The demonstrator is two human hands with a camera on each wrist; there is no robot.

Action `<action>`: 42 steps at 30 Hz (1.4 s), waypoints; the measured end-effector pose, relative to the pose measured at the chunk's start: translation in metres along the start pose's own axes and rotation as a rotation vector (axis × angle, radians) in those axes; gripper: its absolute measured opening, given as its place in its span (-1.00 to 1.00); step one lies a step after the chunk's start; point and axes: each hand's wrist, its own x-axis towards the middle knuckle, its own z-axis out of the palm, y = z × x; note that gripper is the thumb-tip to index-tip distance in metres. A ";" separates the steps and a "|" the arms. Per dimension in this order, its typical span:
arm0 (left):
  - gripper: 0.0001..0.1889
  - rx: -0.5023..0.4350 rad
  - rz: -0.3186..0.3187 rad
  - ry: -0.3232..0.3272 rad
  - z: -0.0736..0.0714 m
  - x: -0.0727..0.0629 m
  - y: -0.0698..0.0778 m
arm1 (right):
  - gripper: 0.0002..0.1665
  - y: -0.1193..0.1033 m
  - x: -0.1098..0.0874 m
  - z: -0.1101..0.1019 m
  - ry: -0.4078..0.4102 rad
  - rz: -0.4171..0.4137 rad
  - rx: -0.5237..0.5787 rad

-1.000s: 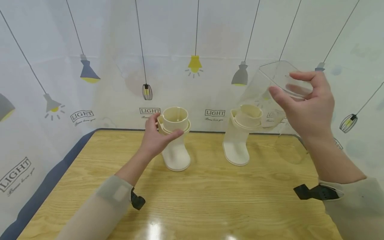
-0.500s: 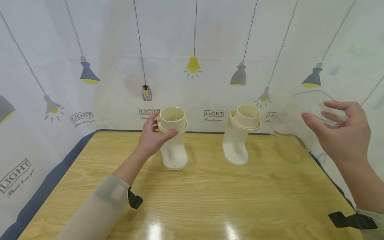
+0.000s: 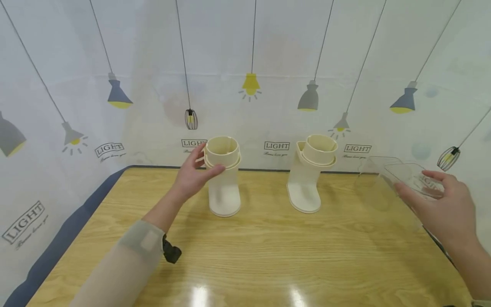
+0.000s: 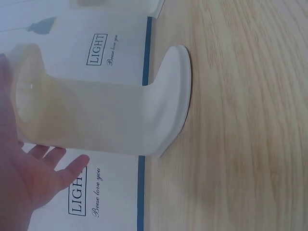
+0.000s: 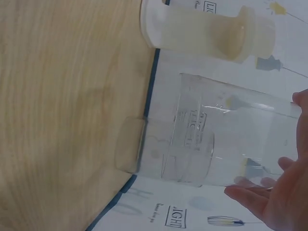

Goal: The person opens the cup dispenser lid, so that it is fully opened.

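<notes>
At the left of the head view, my left hand (image 3: pixel 192 172) grips the ring-shaped top of a cream plastic stand (image 3: pixel 224 196), thumb in front. That stand (image 4: pixel 106 115) is upright on its rounded foot in the left wrist view. My right hand (image 3: pixel 445 204) holds a transparent container (image 5: pixel 245 125) by its squarish upper rim, and its lower end looks raised off the tabletop. Behind it a second transparent container (image 5: pixel 127 144) stands on the table, partly seen through the held one. A matching cream stand (image 3: pixel 303 189) stands between my hands, untouched.
The wooden table (image 3: pixel 245 251) has a dark blue cloth edge (image 3: pixel 73 226) along its left side. A white backdrop (image 3: pixel 218 51) printed with hanging lamps rises right behind the table's far edge.
My right hand has carried the transparent container from high up near the right stand outward to the right, then down toward the table. My left hand has stayed on its stand.
</notes>
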 end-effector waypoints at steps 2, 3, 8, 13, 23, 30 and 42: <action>0.11 0.003 -0.006 -0.012 -0.001 0.001 0.000 | 0.12 0.011 -0.001 0.001 -0.032 0.026 -0.023; 0.11 0.003 -0.007 -0.017 -0.001 0.001 0.000 | 0.13 0.015 -0.001 0.001 -0.045 0.042 -0.034; 0.09 0.004 0.001 -0.033 -0.004 0.003 -0.002 | 0.20 0.034 -0.003 0.001 -0.085 0.107 -0.076; 0.10 -0.012 0.016 -0.039 -0.005 0.006 -0.004 | 0.26 0.050 0.001 0.005 -0.097 0.134 -0.115; 0.29 0.029 0.042 -0.012 0.008 0.008 0.000 | 0.33 0.077 0.007 0.013 -0.112 0.172 -0.114; 0.27 0.050 0.037 0.009 0.009 0.008 0.002 | 0.40 0.081 0.008 0.017 -0.176 0.172 -0.114; 0.20 0.036 0.047 0.006 0.010 0.009 0.002 | 0.39 0.088 0.013 0.023 -0.180 0.131 -0.146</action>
